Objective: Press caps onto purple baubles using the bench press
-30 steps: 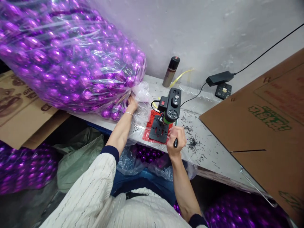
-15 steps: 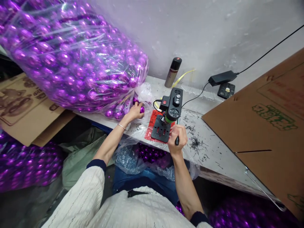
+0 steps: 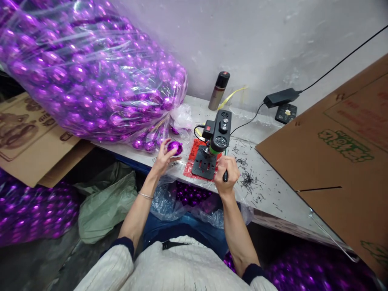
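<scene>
Between the thumb and fingers of my left hand [image 3: 164, 158] is a shiny purple bauble [image 3: 175, 148], held over the table near the mouth of a large clear bag of purple baubles [image 3: 100, 89]. My right hand [image 3: 226, 171] is closed round a black-tipped handle [image 3: 225, 176], beside a small black bench machine [image 3: 220, 131]. The machine has round vents, a red switch and a green ring, and its slotted black base plate [image 3: 203, 163] rests on a red sheet [image 3: 190, 167]. How the handle joins the machine is hidden by my hand.
A spray can [image 3: 218, 91] and a black power adapter [image 3: 281, 98] stand near the wall. Short black bits [image 3: 249, 180] litter the table's right part. A big cardboard box [image 3: 339, 141] borders the right. Below the front edge, purple baubles [image 3: 194, 196] lie in clear plastic.
My left hand has drawn back from the bag's mouth, towards me and slightly left, with a bauble now plainly in its fingers. My right hand remains on the handle.
</scene>
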A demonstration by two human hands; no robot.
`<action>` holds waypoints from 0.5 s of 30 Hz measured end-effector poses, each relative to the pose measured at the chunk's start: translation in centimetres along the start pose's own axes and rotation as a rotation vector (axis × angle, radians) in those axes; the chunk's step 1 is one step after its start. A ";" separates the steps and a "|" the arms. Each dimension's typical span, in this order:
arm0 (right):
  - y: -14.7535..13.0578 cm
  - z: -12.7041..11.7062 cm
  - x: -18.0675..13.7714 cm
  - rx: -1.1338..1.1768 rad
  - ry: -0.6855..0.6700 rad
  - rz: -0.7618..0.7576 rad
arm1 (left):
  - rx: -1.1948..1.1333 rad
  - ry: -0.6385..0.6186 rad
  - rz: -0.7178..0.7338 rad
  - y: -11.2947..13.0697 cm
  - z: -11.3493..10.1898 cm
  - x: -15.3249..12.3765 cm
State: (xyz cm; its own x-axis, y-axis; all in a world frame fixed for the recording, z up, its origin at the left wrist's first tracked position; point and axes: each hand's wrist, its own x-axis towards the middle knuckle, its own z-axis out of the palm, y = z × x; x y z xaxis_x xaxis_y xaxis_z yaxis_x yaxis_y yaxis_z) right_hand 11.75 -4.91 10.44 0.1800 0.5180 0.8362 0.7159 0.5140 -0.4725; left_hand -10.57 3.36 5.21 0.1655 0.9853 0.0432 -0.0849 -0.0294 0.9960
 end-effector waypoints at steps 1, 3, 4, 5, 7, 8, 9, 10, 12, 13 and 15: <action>0.0 -0.1 0.2 -0.005 -0.003 -0.006 | -0.048 -0.012 -0.028 -0.4 0.6 -1.0; 0.0 -0.3 0.6 -0.016 -0.010 -0.018 | -0.090 -0.021 -0.074 -1.6 2.2 -2.2; -0.1 -0.5 0.7 -0.021 -0.017 -0.024 | -0.095 -0.025 -0.085 -2.1 3.1 -2.6; -0.1 -0.6 0.9 -0.025 -0.023 -0.031 | -0.090 -0.027 -0.083 -2.7 3.9 -2.7; -0.1 -0.8 1.1 -0.032 -0.039 -0.042 | -0.049 -0.027 -0.049 -3.7 5.5 -2.5; -0.1 -0.8 1.1 -0.036 -0.046 -0.045 | -0.014 -0.025 -0.027 -4.1 6.2 -2.2; -0.1 -0.8 1.1 -0.042 -0.049 -0.046 | 0.031 -0.022 -0.008 -4.5 6.8 -1.9; -0.1 -0.8 1.1 -0.048 -0.052 -0.043 | 0.085 -0.021 0.007 -4.8 7.4 -1.6; -0.2 -0.8 1.0 -0.056 -0.052 -0.041 | 0.215 -0.027 0.036 -5.1 8.2 -1.2; -0.2 -0.8 1.0 -0.058 -0.051 -0.043 | 0.290 -0.030 0.064 -5.2 8.5 -1.1; -0.2 -0.8 0.8 -0.059 -0.051 -0.048 | 0.433 -0.040 0.152 -5.3 8.9 -1.1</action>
State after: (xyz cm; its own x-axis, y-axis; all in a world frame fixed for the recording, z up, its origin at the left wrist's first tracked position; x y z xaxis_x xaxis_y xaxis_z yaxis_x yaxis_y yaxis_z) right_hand 12.30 -5.12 11.45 0.1107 0.5289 0.8414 0.7619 0.4984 -0.4135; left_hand -1.57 0.93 0.59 0.2220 0.9571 0.1863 0.3061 -0.2498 0.9186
